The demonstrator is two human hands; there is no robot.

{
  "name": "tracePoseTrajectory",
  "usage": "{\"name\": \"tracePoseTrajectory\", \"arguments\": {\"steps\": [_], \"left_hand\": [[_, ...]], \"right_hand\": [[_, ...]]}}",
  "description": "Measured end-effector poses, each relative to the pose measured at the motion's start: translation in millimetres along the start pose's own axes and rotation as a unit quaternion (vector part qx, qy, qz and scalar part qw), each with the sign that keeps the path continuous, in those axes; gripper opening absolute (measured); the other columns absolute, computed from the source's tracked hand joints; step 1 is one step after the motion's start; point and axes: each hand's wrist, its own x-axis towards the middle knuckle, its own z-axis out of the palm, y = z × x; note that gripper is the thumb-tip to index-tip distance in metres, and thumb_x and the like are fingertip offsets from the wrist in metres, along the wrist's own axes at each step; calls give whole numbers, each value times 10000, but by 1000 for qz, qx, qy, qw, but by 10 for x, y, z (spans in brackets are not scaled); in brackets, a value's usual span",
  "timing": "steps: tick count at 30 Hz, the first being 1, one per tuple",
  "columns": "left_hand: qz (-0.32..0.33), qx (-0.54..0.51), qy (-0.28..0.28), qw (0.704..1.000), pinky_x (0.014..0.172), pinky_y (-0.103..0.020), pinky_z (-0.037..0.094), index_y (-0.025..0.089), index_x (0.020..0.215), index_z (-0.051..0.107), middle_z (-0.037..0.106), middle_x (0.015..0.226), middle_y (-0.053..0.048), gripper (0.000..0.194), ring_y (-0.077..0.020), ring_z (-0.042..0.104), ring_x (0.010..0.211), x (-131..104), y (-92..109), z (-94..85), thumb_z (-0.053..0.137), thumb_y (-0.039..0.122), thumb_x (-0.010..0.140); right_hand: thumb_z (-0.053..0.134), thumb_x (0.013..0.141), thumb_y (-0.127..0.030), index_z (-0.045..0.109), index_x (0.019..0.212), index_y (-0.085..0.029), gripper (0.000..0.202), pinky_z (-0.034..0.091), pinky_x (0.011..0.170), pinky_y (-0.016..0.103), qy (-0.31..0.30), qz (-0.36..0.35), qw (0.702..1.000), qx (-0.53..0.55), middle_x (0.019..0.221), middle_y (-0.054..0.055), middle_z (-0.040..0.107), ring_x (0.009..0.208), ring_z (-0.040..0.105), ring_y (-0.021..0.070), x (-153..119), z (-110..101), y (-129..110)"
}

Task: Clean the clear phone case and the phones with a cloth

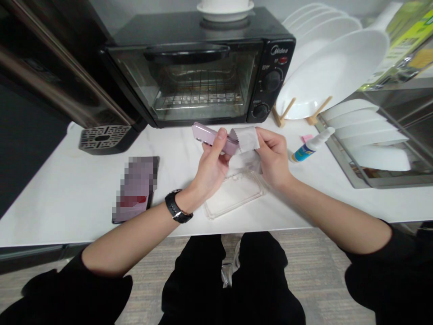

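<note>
A pale purple smartphone (205, 135) is held above the counter, tilted on its edge, with my left hand (214, 163) closed around its lower part. My right hand (274, 155) pinches a light grey cleaning cloth (246, 138) with a zigzag edge, which wraps over the phone's right end. Below both hands, a clear phone case (237, 194) lies on the counter. To the right of my right hand stands a small spray bottle (308, 148) with a blue label and a white cap, leaning in the view.
Behind my hands is a black toaster oven (189, 54). A second phone (135, 189), its screen pixelated, lies at left near a drip tray (104, 139). White plates (333, 67) stand in a wooden rack at right, beside a sink (355, 174) holding bowls.
</note>
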Motion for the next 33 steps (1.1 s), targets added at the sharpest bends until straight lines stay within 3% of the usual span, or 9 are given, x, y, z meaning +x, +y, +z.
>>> {"name": "tracePoseTrajectory", "arguments": {"steps": [4,8,14,18,20,23,25,28,33], "left_hand": [[-52,3,-53,997,1017,-455,653,251,1056,701,802,1224,-74,445,-311,769,1257,-18,77,-4,679,691,994],[-94,11,-77,992,1021,-526,656,256,1018,717,810,1197,-79,533,-338,802,1186,-20,132,-42,613,778,983],[-204,-66,-68,974,1056,-624,632,218,1039,767,823,911,-53,357,-353,830,1064,-18,140,-73,584,525,1055],[-244,-107,-84,960,1081,-621,618,204,1028,764,832,915,-64,311,-368,824,1131,-49,143,-22,527,404,1045],[-249,-119,-88,957,1087,-608,617,208,1023,761,837,929,-63,277,-365,819,1149,-59,140,-9,548,385,1018],[-250,-129,-75,957,1077,-588,625,215,991,752,835,931,-56,237,-347,822,1123,-55,136,-22,577,375,989],[-246,-133,-57,958,1068,-579,631,214,968,744,830,919,-51,237,-329,828,1086,-45,139,-38,566,369,992],[-242,-136,-39,960,1059,-572,637,210,962,741,825,899,-52,235,-314,832,1036,-32,149,-54,566,364,993],[-239,-132,-34,961,1026,-557,654,204,986,747,832,926,-57,229,-298,834,975,-25,142,-61,589,370,982]], "right_hand": [[700,974,-649,718,867,-286,378,564,692,369,127,-4,990,67,810,26,704,794,695,243,89,-76,160],[498,1070,-692,659,979,-284,448,571,844,409,272,-76,957,-64,950,52,677,953,681,262,178,-194,292],[465,1105,-645,599,1173,-308,370,575,866,436,227,-161,943,-181,999,83,663,983,648,271,171,-174,124],[529,1116,-414,654,961,-287,237,592,947,486,218,-235,916,-242,1075,102,692,1072,681,285,154,-166,-36],[500,1109,-289,733,953,-277,280,590,1012,501,149,-256,917,-266,1143,108,750,1138,706,283,151,-197,-60],[431,1071,-182,802,1181,-277,398,596,1049,534,16,-280,921,-272,1242,83,817,1189,740,280,153,-238,-30],[435,1058,-178,804,1259,-303,438,605,1051,541,-35,-278,918,-282,1279,63,833,1206,752,281,159,-241,9],[473,1081,-223,790,1332,-334,419,608,1051,512,-52,-251,924,-286,1311,64,830,1226,758,276,176,-220,64],[665,1053,-386,863,1140,-302,232,598,952,486,1,-209,927,-310,1218,92,784,1115,719,286,221,-216,125]]}}
